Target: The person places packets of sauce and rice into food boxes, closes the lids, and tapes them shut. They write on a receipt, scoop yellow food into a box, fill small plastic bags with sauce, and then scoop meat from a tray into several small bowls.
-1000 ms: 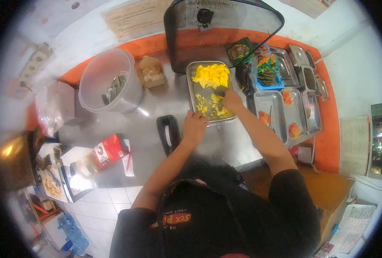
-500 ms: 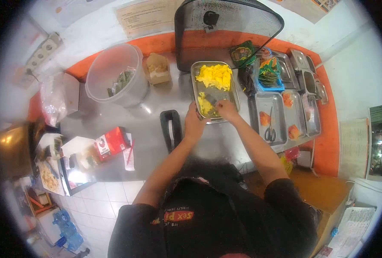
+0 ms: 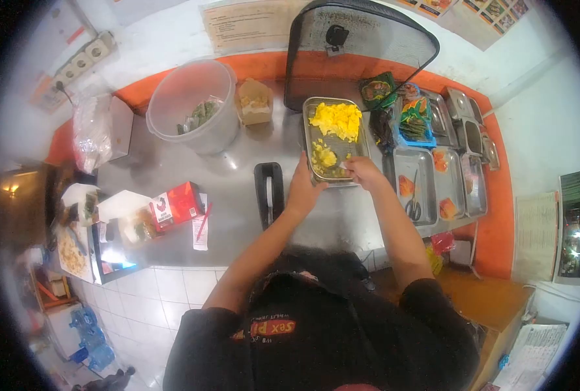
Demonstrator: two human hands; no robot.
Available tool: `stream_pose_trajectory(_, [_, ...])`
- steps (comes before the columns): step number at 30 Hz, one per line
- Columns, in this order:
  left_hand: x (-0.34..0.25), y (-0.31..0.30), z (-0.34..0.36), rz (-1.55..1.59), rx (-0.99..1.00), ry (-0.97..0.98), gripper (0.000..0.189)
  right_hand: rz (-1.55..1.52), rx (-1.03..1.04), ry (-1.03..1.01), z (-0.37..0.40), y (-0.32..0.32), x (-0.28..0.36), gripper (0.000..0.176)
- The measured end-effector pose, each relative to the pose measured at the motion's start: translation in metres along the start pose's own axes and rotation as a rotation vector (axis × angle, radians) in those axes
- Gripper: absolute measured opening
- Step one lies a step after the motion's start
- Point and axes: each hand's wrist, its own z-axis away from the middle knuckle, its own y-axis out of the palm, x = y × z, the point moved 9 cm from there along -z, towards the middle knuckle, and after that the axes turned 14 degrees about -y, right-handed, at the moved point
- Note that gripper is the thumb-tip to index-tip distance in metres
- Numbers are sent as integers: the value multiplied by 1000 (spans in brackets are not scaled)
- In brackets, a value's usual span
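Note:
A metal tray (image 3: 362, 151) with a perforated insert lies on the steel table, with a large heap of yellow food (image 3: 337, 121) in its far half and a smaller portion (image 3: 323, 155) nearer me. My left hand (image 3: 304, 186) grips the tray's near left corner. At the near right corner is my right hand (image 3: 363, 172), its fingers closed round a small utensil (image 3: 344, 165) that is mostly hidden. The utensil's end is low in the tray, beside the smaller yellow portion.
A black mesh cover (image 3: 361, 45) stands behind the tray. Left are a clear bucket (image 3: 192, 107), a paper food box (image 3: 254, 103), a black-framed object (image 3: 269, 195) and a red box (image 3: 175, 206). Right are food packets (image 3: 415, 120), metal trays (image 3: 415, 158) and scissors (image 3: 414, 207).
The view has shifted, so the table's things appear further right. My right hand and the utensil have moved toward the tray's near right corner. My left hand still holds the tray.

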Motion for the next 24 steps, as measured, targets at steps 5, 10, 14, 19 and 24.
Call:
stream_pose_trajectory(5, [-6, -49, 42, 23, 55, 7, 72, -142, -116, -70, 2, -22, 4, 13])
stream_pose_trajectory(10, [35, -119, 89, 143, 86, -149, 53, -125, -194, -212, 27, -15, 47, 10])
stream_pose_trajectory(14, [80, -196, 126, 167, -121, -275, 40, -167, -124, -198, 56, 60, 87, 10])
stream_pose_trajectory(19, [121, -288, 174, 238, -376, -353, 34, -292, 296, 39, 85, 228, 102, 11])
stream_pose_trajectory(24, [155, -381, 217, 164, -660, -349, 30, -336, 723, 141, 97, 412, 87, 9])
